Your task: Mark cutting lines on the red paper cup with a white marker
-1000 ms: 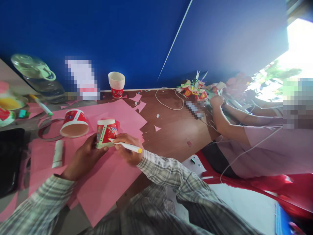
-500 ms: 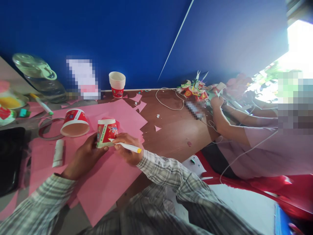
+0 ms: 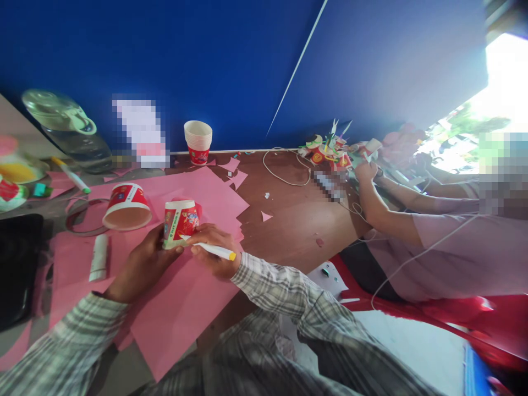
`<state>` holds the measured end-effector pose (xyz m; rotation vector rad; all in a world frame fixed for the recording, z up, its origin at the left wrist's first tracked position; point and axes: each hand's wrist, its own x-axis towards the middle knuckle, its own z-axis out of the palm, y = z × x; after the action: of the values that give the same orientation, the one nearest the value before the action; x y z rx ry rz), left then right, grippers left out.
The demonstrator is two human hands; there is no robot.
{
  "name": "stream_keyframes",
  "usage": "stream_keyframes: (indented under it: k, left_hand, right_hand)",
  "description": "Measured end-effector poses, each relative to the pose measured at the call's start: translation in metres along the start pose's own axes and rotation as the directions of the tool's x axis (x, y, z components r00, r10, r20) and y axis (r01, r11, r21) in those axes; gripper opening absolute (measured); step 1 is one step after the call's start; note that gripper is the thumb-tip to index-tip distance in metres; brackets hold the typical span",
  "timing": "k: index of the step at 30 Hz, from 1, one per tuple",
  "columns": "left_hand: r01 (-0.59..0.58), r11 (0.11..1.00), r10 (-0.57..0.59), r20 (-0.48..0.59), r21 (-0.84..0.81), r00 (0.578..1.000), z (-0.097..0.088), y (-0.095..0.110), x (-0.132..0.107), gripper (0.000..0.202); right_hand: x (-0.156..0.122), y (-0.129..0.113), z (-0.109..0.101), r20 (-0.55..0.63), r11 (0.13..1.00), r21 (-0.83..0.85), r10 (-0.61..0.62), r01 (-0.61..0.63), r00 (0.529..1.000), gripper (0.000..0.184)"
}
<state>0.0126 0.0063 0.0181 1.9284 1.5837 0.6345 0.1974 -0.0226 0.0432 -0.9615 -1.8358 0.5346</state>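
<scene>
A red and white printed paper cup (image 3: 181,220) is gripped at its lower left by my left hand (image 3: 146,258), thumb along the bottom edge. My right hand (image 3: 214,250) pinches a white marker pen with a yellow end (image 3: 214,251); its tip meets or nearly meets the cup's printed side. Pink paper sheets (image 3: 177,324) lie beneath both hands. Left of the held cup, another red paper cup (image 3: 127,203) rests mouth down and tilted. A white glue-stick-like tube (image 3: 99,258) lies near my left wrist.
A stack of paper cups (image 3: 198,137) stands against the blue partition (image 3: 165,55). Farther left are a water bottle (image 3: 70,129), a marker (image 3: 71,175), a tape-like ring (image 3: 84,220) and a black device (image 3: 18,264). On the right, another person's hands (image 3: 367,168) work near decorated cups (image 3: 325,151); a cable (image 3: 284,181) crosses the table.
The marker's tip has shifted slightly left and down on the cup, with my right hand moving a little. My left hand and the cup stay nearly still.
</scene>
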Motion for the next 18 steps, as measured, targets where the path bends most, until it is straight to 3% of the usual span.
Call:
stream_keyframes:
  k: [11, 18]
  left_hand:
    - [-0.039, 0.999, 0.038, -0.064, -0.021, 0.997, 0.0015, -0.0033, 0.0003, 0.062]
    - [-0.055, 0.998, 0.054, -0.071, -0.004, 0.996, 0.0015, -0.0035, 0.0003, 0.06]
  right_hand:
    - [0.0, -0.0004, -0.0059, -0.081, 0.996, 0.068, 0.055, -0.049, 0.995, 0.017]
    - [0.0001, 0.0002, -0.0054, -0.065, 0.997, 0.048, 0.057, -0.054, 0.996, 0.018]
